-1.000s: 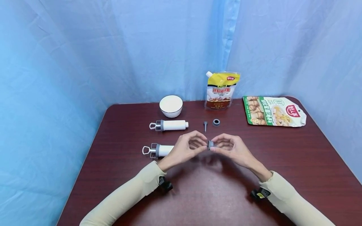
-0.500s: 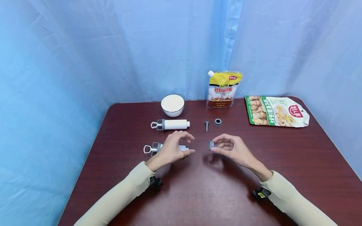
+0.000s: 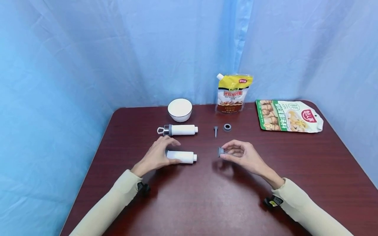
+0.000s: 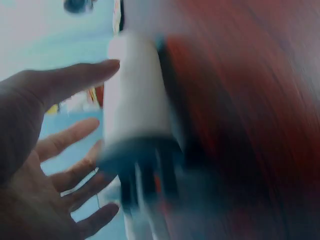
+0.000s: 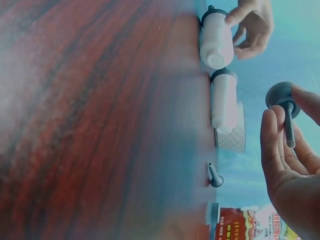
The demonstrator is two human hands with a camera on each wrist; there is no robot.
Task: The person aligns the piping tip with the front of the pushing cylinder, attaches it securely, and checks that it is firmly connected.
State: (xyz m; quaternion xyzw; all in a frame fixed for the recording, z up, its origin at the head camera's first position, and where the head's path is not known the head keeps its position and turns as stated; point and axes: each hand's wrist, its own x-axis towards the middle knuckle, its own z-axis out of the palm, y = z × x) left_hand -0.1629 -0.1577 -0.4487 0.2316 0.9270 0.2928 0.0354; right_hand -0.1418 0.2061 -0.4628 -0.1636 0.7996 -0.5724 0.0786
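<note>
My left hand (image 3: 157, 153) is around the nearer white plunger syringe (image 3: 182, 157), which lies on the table. Its fingers are spread, and the thumb is at the barrel; whether it touches is unclear. In the left wrist view, the syringe barrel (image 4: 135, 95) is blurred, with its grey collar toward me. The hand hides the collar and plunger in the head view. My right hand (image 3: 242, 155) pinches a grey nozzle cap (image 3: 220, 151) above the table. From that cap (image 5: 280, 95) a thin grey tube points out in the right wrist view.
A second white syringe (image 3: 183, 129) lies behind, in front of a white bowl (image 3: 179, 109). A small grey nozzle (image 3: 216, 131) and a grey ring cap (image 3: 227, 127) lie beyond the right hand. A spouted pouch (image 3: 233, 95) stands at the back; a flat food packet (image 3: 289, 116) lies right.
My left hand has let go of the grey nozzle cap and moved left to the nearer syringe. The right hand stays in place, still pinching the cap.
</note>
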